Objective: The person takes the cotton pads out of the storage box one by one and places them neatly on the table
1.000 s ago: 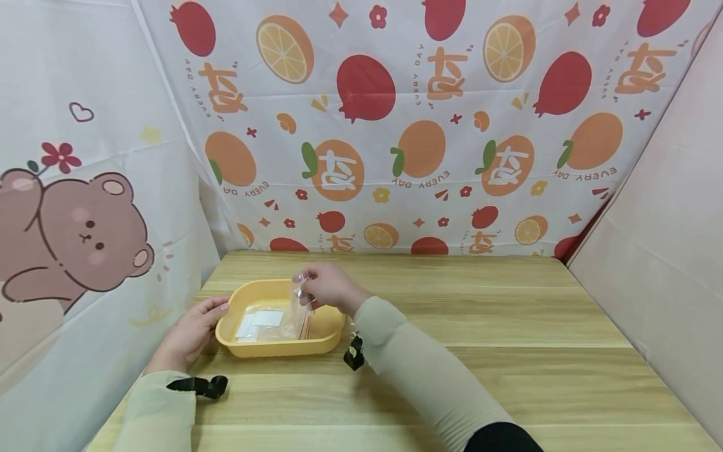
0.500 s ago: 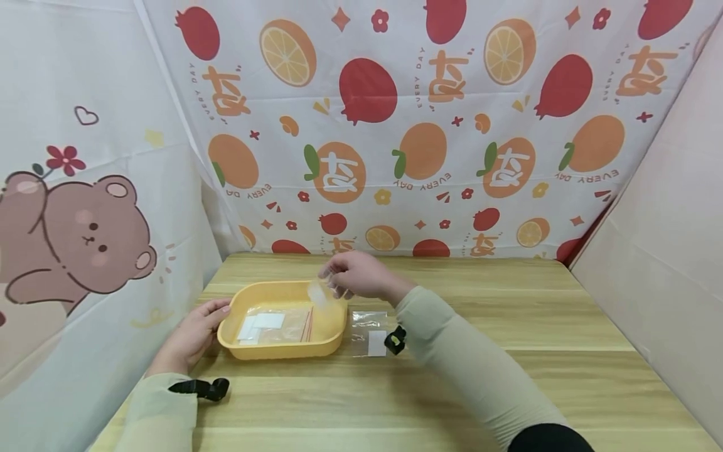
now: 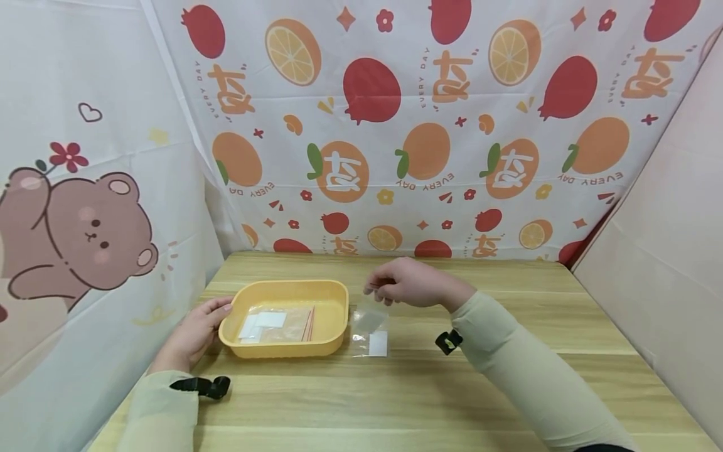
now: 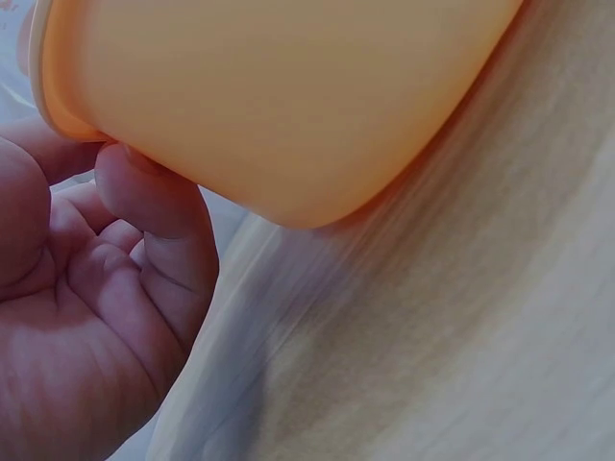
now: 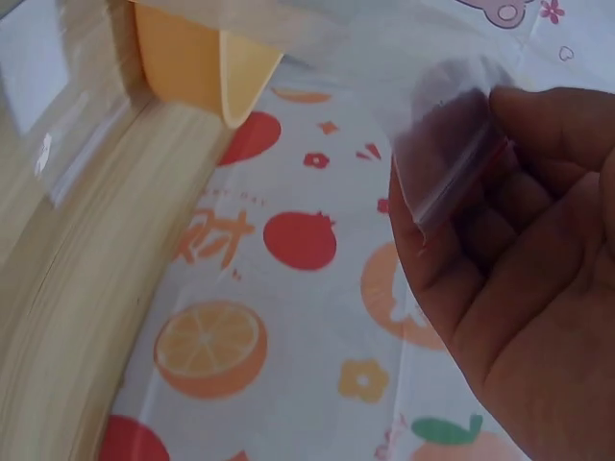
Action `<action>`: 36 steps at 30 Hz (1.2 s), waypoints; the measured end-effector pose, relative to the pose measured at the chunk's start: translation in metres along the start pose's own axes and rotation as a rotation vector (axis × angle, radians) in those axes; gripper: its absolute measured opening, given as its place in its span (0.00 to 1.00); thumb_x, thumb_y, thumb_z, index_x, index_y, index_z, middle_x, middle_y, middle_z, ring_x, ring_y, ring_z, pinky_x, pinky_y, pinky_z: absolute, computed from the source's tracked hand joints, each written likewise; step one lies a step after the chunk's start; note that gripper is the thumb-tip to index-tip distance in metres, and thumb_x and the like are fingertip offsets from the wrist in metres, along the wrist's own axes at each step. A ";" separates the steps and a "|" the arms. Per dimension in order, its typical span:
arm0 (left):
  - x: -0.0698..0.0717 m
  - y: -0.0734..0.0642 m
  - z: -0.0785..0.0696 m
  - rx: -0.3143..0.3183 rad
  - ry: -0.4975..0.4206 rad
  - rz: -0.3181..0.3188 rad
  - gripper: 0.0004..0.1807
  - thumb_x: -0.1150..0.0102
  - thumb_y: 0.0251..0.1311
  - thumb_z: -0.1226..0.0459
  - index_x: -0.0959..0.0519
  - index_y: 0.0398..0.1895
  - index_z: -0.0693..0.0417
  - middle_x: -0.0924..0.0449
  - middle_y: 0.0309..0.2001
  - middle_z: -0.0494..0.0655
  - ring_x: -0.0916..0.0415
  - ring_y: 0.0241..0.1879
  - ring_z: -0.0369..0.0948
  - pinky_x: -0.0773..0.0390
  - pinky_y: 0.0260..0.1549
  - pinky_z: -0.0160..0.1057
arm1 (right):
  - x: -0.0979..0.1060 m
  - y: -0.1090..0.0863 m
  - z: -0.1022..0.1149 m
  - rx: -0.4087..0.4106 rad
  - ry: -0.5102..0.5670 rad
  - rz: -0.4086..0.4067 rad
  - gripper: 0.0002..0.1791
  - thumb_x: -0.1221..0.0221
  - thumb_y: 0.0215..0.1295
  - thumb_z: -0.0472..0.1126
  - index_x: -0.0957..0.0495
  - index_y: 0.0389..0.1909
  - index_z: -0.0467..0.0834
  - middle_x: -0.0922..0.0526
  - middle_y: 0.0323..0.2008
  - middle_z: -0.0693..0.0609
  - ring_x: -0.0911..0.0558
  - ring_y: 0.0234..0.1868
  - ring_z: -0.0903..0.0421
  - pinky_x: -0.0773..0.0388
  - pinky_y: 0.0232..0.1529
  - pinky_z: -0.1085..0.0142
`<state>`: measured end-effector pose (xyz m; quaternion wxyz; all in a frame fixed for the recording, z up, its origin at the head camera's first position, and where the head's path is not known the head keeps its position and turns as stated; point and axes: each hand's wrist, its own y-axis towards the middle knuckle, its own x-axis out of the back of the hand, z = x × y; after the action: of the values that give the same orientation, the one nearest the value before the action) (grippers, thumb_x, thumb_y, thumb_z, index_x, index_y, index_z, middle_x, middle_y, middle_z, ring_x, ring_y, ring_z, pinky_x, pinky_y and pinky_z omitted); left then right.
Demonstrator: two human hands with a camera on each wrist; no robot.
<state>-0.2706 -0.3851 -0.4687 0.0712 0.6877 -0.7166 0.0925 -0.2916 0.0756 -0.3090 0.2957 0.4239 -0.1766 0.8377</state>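
Observation:
My left hand (image 3: 192, 334) grips the left rim of a yellow plastic tray (image 3: 282, 350); in the left wrist view the fingers of that hand (image 4: 106, 288) are bent against the tray's rim and wall (image 4: 288, 96). Inside the tray lie several clear zip bags (image 3: 295, 323) with red zip lines and white labels. Right of the tray, my right hand (image 3: 415, 282) pinches another clear zip bag (image 5: 447, 144) by its red-lined zip edge. That bag hangs above a similar zip bag (image 3: 361, 345) with a white label, lying flat on the table.
The wooden table (image 3: 480, 389) extends to the right and front. A fruit-print cloth (image 3: 452, 125) hangs along the back, a bear-print cloth (image 3: 113, 238) along the left, and a plain white sheet (image 3: 666, 220) on the right.
My right hand has lifted a zip bag out of the tray and carried it right, over the bag on the table. My left hand stays at the tray's rim.

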 end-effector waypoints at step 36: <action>0.000 0.002 -0.002 -0.002 -0.019 -0.002 0.35 0.55 0.80 0.52 0.45 0.74 0.73 0.24 0.50 0.39 0.21 0.43 0.33 0.17 0.40 0.37 | -0.052 0.019 -0.133 -0.202 0.018 0.010 0.06 0.40 0.69 0.32 0.16 0.40 0.45 0.21 0.29 0.57 0.25 0.29 0.60 0.26 0.34 0.64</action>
<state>-0.2724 -0.3846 -0.4668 0.0652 0.6893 -0.7165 0.0852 -0.3596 0.1155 -0.4293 0.3344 0.3837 -0.2596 0.8207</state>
